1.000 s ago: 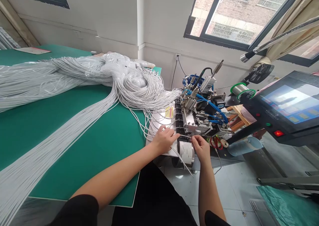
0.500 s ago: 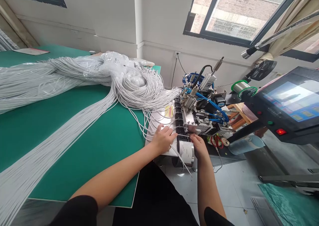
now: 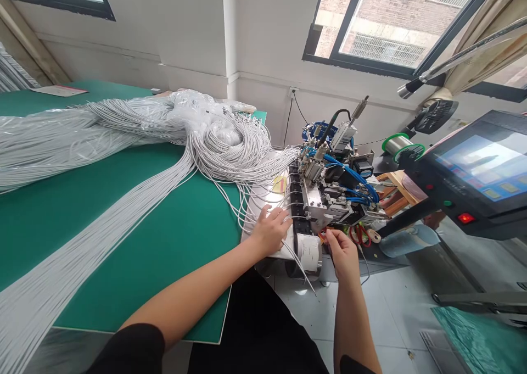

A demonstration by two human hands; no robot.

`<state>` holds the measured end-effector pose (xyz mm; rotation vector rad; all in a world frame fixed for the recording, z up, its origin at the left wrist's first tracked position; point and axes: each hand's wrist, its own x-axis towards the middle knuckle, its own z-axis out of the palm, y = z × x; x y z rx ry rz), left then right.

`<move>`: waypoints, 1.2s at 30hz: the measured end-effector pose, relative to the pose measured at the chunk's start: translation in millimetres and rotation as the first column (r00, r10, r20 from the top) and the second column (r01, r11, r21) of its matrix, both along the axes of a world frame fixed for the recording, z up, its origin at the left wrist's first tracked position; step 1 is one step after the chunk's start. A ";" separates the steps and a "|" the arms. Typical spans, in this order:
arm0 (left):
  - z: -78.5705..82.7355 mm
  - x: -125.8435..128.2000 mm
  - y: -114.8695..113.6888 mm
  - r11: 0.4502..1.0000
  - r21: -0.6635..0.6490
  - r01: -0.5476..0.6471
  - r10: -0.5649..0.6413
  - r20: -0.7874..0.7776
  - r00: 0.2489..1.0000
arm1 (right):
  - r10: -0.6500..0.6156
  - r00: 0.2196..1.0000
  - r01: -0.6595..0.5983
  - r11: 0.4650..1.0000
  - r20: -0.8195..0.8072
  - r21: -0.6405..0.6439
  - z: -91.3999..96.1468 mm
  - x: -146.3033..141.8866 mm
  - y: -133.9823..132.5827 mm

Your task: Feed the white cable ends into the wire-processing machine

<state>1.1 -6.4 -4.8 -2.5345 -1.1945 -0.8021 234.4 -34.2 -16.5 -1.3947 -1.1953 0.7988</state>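
Grey wires (image 3: 284, 212) lie across the black slotted feed track (image 3: 295, 209) of the small machine (image 3: 333, 198), so the step in hand looks like seating wire ends. Left hand (image 3: 269, 231) presses them flat, fingers spread. Right hand (image 3: 343, 253), just right of the track, has fingertips pinched together; on what, I cannot tell. Next calls for fine alignment into a slot.
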 end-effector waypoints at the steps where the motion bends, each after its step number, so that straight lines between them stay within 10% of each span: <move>1: 0.5 0.0 0.1 1.000 0.000 0.002 -0.002 0.010 1.000 | 0.032 0.999 -0.032 0.999 0.008 0.001 5.4 -0.1 -4.8; 5: 2.1 -0.7 1.5 0.998 0.004 0.056 -0.056 0.035 0.998 | 0.333 0.937 -0.328 0.943 0.107 -0.062 31.8 -5.2 -23.3; 14: 1.8 -3.0 2.9 0.991 0.015 0.130 -0.130 0.078 0.988 | 0.791 0.504 -0.789 0.585 0.346 -0.188 64.0 -27.0 -41.4; 22: 0.0 -2.9 2.7 0.960 0.110 0.258 -0.266 0.066 0.962 | 0.695 0.628 -0.713 0.694 0.351 -0.097 61.7 -30.0 -37.8; 30: 1.8 -4.1 1.1 0.951 0.115 0.286 -0.295 0.066 0.953 | 0.809 0.536 -0.795 0.580 0.242 -0.178 53.4 -35.5 -40.3; 36: 4.2 -4.0 -1.0 0.938 0.100 0.333 -0.333 -0.010 0.943 | 0.650 0.700 -0.663 0.745 0.297 -0.069 47.1 -35.5 -37.9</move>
